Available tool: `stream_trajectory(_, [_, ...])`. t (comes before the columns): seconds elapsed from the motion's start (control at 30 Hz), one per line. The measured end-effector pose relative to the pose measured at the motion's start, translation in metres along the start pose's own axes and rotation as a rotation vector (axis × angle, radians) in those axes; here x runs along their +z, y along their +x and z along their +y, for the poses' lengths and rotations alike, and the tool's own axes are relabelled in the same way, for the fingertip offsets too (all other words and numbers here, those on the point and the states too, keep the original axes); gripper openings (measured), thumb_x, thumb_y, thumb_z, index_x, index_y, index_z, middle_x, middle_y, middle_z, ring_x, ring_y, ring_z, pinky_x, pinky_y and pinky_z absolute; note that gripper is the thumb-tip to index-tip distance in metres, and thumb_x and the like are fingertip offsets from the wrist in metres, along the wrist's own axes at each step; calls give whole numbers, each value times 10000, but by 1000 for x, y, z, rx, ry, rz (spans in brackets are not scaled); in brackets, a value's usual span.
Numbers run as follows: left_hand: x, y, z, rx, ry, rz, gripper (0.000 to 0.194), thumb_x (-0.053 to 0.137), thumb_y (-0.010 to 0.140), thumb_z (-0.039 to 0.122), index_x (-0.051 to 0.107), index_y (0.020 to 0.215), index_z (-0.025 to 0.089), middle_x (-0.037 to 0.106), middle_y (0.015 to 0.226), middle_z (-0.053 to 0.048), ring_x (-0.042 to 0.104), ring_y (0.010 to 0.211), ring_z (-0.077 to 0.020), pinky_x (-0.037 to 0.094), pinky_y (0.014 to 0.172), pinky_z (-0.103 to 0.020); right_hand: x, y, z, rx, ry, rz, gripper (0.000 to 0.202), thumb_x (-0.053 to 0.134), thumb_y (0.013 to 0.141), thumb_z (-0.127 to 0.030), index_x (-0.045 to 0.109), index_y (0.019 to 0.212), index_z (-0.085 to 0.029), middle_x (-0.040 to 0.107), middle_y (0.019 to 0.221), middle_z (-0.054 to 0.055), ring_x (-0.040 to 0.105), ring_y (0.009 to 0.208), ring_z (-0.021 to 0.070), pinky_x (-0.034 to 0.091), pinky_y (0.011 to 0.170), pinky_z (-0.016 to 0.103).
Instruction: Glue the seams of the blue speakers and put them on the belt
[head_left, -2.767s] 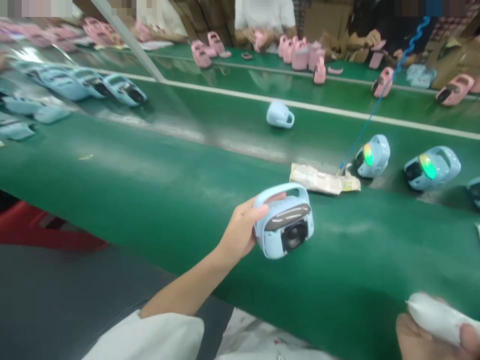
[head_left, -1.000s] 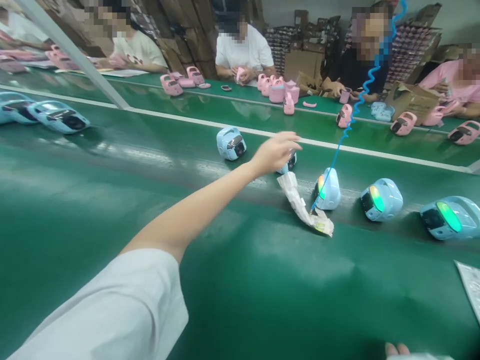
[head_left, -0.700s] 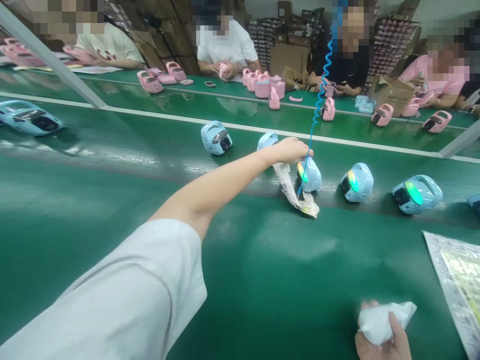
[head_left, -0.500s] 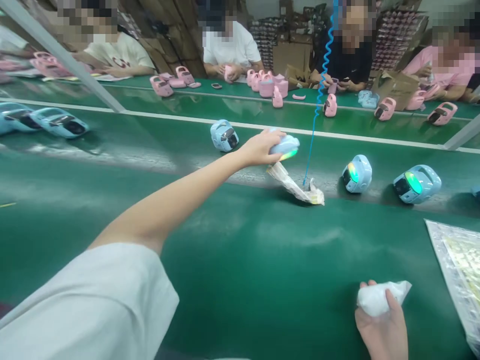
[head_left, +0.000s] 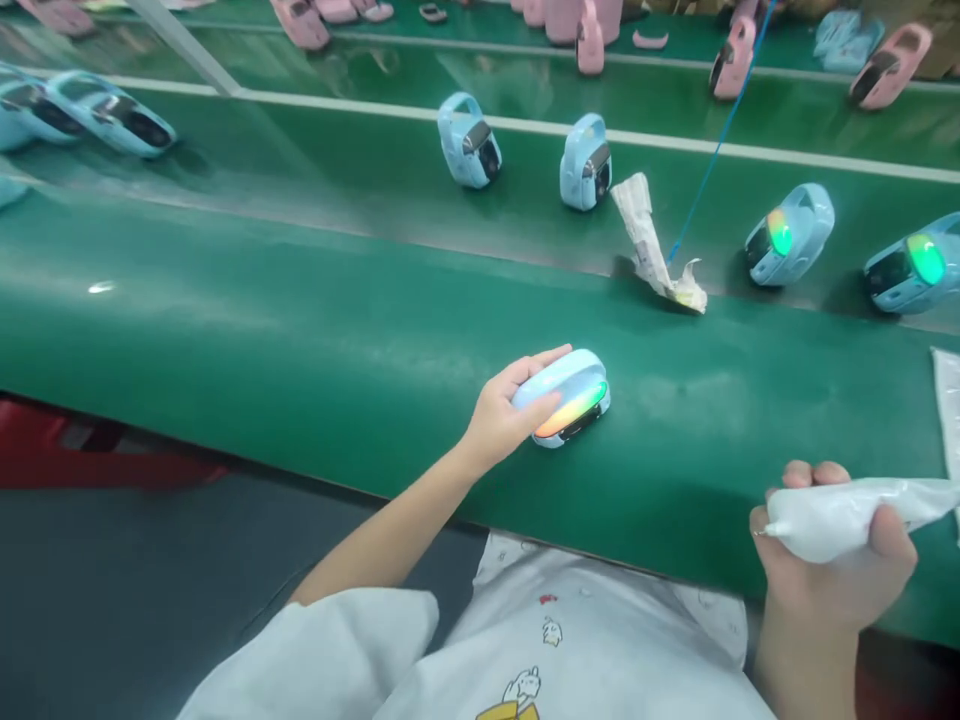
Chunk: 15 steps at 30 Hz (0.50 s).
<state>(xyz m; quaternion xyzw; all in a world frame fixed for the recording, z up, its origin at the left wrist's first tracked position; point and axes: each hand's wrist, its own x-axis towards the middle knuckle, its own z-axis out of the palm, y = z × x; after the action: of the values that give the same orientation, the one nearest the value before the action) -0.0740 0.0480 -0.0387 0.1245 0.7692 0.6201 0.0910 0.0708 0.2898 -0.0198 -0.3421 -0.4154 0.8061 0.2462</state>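
We had just brought a lit blue speaker [head_left: 574, 398] from across the green desk [head_left: 360, 340] to its near side, closer to our white pouch [head_left: 829, 515].
The fingers of our left hand [head_left: 510, 408] were wrapped around its upper part; our right hand [head_left: 832, 560] clasped the pouch. Farther out, a crumpled strip [head_left: 646, 235] lay beside an unlit blue speaker [head_left: 577, 175].

glossy plastic speaker [head_left: 579, 399]; smooth plastic pouch [head_left: 825, 517]

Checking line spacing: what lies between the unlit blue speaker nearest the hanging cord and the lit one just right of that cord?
The head view shows a crumpled whitish strip and the blue cord's lower end there.
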Motion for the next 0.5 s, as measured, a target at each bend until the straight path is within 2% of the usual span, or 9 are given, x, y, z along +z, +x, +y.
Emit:
stream_trajectory(0.03, [-2,-2,-7,94,-14,-64,205,681,720,370,621,810,196,575,1305,-111,549,1179,-299,464,914,-389,0,-1,1,-8,-2,-32,518,854,434,-517,592,745,-196,455,753,2,442,582,118,356,416,245])
stream_trajectory(0.1, [-6,-1,-22,266,-42,-159,231,717,699,309,661,896,201,556,1321,-132,541,1204,-308,461,949,-412,0,-4,3,4,1,-65,492,848,465,-506,595,751,-195,461,748,-3,443,574,117,346,414,246])
stream_trajectory(0.17, [-6,3,-36,357,-96,-151,269,712,698,311,689,944,205,589,1277,-135,575,1159,-304,484,928,-408,4,-6,3,28,-1,-55,495,862,447,-487,598,743,-190,483,738,-10,448,560,113,355,416,242])
stream_trajectory(0.27, [1,7,-46,308,-222,24,315,724,663,379,728,914,190,682,1114,-120,645,1007,-297,512,881,-402,16,-14,2,30,-20,-32,499,879,412,-474,615,717,-180,531,702,-7,486,567,122,384,431,227])
stream_trajectory(0.33, [10,6,-42,259,-312,129,277,726,647,394,741,830,187,727,910,-87,673,870,-270,530,825,-384,22,-20,0,-61,-49,-41,448,845,456,-502,628,696,-192,549,666,2,513,574,143,391,430,227])
stream_trajectory(0.4, [19,1,-29,212,-410,178,211,675,683,381,738,744,190,728,834,-65,674,847,-256,534,814,-375,21,-28,-2,-198,-109,-81,377,766,558,-538,630,698,-216,563,664,11,533,586,170,406,438,251])
stream_trajectory(0.5, [30,-10,1,65,-638,153,210,597,700,355,729,679,193,727,901,-60,674,870,-264,551,785,-387,2,-41,-4,-308,-238,-128,329,636,699,-557,615,754,-233,590,747,30,569,657,218,446,489,320])
